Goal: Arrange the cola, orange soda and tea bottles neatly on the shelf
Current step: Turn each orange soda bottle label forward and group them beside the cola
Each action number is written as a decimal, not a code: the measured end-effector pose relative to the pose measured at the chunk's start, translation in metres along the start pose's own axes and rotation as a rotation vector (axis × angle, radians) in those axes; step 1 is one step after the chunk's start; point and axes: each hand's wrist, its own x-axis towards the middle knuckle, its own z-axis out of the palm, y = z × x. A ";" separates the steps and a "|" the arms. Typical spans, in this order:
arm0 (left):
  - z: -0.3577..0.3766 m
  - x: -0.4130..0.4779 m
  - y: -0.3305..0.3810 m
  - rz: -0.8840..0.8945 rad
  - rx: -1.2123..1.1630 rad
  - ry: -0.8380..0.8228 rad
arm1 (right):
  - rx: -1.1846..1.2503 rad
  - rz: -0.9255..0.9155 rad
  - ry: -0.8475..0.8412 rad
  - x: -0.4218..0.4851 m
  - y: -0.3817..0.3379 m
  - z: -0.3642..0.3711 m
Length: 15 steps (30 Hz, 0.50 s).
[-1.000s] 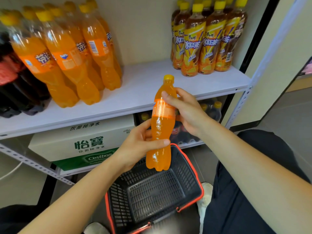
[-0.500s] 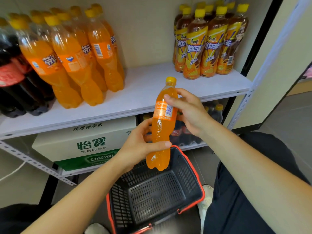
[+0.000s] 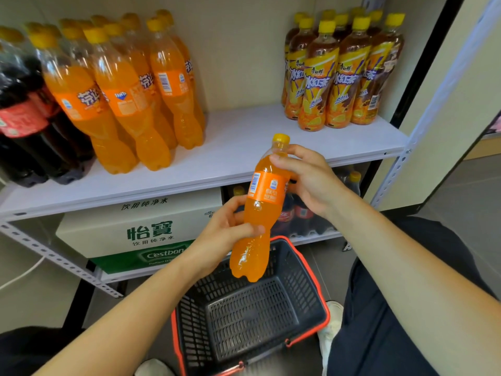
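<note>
An orange soda bottle (image 3: 261,210) with a yellow cap is held nearly upright in front of the white shelf (image 3: 244,147), above the basket. My left hand (image 3: 222,234) grips its lower waist. My right hand (image 3: 309,177) holds its neck and label from the right. On the shelf stand cola bottles (image 3: 24,126) at the far left, a group of orange soda bottles (image 3: 122,99) beside them, and a group of tea bottles (image 3: 339,74) at the right.
A dark basket with a red rim (image 3: 322,316) sits on the floor below the bottle, nothing visible in it. Under the shelf are a white water carton (image 3: 141,229) and more cola bottles (image 3: 301,213). A bare stretch of shelf lies between the orange soda and tea groups.
The held bottle has been turned about its axis, so the barcode on its label now faces me. Both hands keep their hold. The view has shifted slightly.
</note>
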 end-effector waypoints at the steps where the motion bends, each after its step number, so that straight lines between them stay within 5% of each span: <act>1: 0.001 0.000 -0.001 0.004 0.036 -0.008 | -0.016 -0.005 0.019 0.000 0.001 0.001; 6: 0.004 -0.001 -0.005 0.040 0.232 0.055 | -0.076 -0.022 0.137 0.000 0.003 0.005; 15: -0.006 0.002 -0.004 0.010 0.017 0.034 | 0.044 -0.038 0.042 0.002 -0.007 -0.003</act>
